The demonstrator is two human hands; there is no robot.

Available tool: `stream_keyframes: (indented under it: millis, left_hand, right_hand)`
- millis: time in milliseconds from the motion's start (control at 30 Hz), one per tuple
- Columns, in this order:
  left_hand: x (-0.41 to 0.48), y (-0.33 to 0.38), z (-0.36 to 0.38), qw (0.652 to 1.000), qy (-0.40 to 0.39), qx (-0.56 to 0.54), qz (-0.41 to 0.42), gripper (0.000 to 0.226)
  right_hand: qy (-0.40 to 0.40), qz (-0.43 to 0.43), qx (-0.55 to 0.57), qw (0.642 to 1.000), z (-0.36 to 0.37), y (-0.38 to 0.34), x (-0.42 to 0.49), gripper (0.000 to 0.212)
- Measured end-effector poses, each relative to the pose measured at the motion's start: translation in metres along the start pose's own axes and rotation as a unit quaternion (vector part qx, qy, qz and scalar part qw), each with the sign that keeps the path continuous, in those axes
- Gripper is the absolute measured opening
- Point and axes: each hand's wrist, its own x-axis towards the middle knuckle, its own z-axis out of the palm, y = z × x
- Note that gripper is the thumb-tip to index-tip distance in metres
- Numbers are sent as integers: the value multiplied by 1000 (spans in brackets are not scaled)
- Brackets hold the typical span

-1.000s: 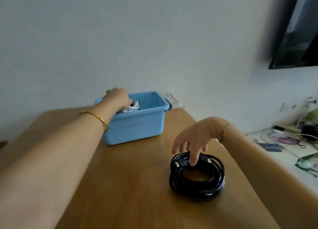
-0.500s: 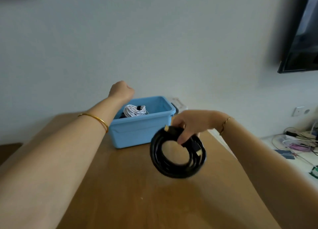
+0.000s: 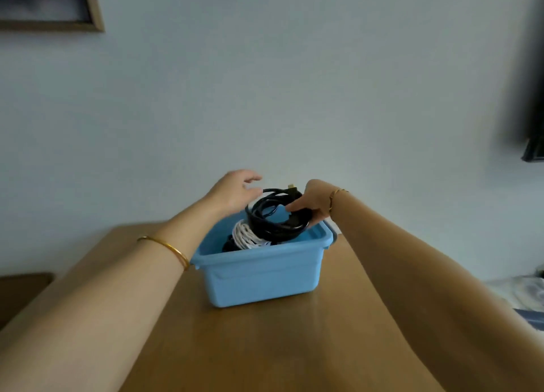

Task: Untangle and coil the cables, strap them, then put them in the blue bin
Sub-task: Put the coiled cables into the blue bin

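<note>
A wooden tabletop carries the blue bin near its far edge, close to the pale wall. A black cable coil hangs tilted over the bin's open top, its lower loops dipping just inside the rim. The right hand holds the coil's right side, its grip clamped on the loops, thumb on top. The left hand hovers at the coil's left edge, its grip apart and fingers loose; whether it touches is unclear. A white cable bundle lies inside the bin beneath the coil.
</note>
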Motion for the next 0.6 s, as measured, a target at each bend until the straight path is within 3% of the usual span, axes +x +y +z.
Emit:
stream_keyframes:
  millis: [100, 200, 300, 433, 500, 600]
  left_hand:
    - [11, 1, 17, 990, -85, 105, 26, 33]
    - [21, 4, 28, 977, -107, 187, 9, 45]
    - [23, 13, 38, 960, -140, 241, 0, 62]
    - [26, 15, 44, 930, -196, 312, -6, 65]
    - [28, 16, 46, 911, -224, 345, -2, 65]
    - [29, 17, 52, 889, -255, 379, 6, 60]
  right_hand:
    - [-1, -28, -274, 961, -2, -18, -1, 38]
    - [-3, -27, -409, 912, -8, -17, 0, 48]
    - [-5, -31, -358, 933, -23, -3, 10, 46]
    - [115, -58, -174, 976, -45, 28, 38, 28]
    - [149, -43, -179, 972, -43, 50, 55, 26]
    - [138, -37, -258, 955, -30, 82, 73, 30]
